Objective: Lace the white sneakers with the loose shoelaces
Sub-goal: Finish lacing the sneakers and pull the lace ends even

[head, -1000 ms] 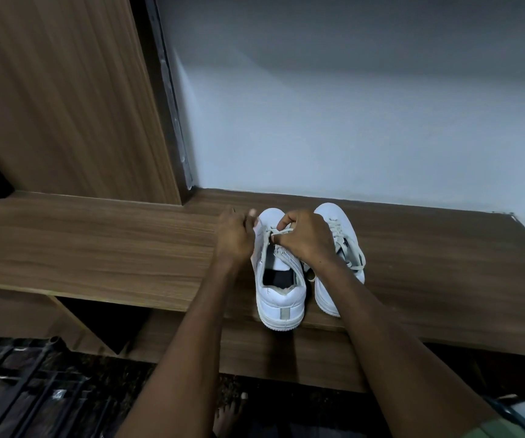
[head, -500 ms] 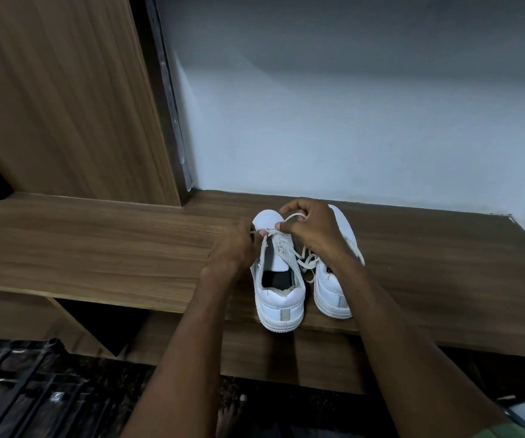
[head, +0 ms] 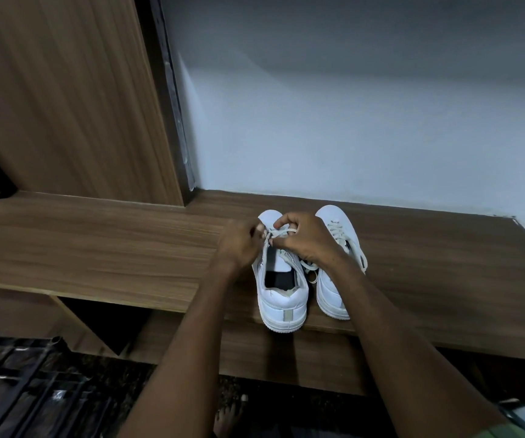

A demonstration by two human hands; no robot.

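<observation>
Two white sneakers sit side by side on the wooden shelf (head: 96, 248), heels toward the camera, toes toward the grey wall (head: 349, 121); long axis of each runs front to back, roughly parallel w/ the other. The left sneaker (head: 281, 298) has its heel right at the shelf's front edge, sole slightly overhanging. Its opening is dark inside and the tongue shows pale. The right sneaker (head: 333, 279) sits just beside it, a bit further back, toe cap clear of the hands.

Both hands are over the front of the left sneaker. The left hand (head: 239, 245) has fingers curled, fingertips pinching at the shoelace (head: 281, 233) near the shoe's left eyelet row. The right hand (head: 308, 238) is curled too, thumb and forefinger pinching the same lace, which shows as a short strand crossing between the two hands (exact eyelet it passes thru: can't tell, fingers cover it).

The right sneaker's lace (head: 338, 232) looks threaded across the upper part, w/ a loose end (head: 357, 251) draping down its right side. Another loop lies in the gap between the shoes, partly under the right wrist. Most of the left sneaker's lacing area is hidden by the hands.

Bottom left, a dark metal grille (head: 17, 390); a bare foot (head: 229, 415) shows below the shelf, dim and blurry.
</observation>
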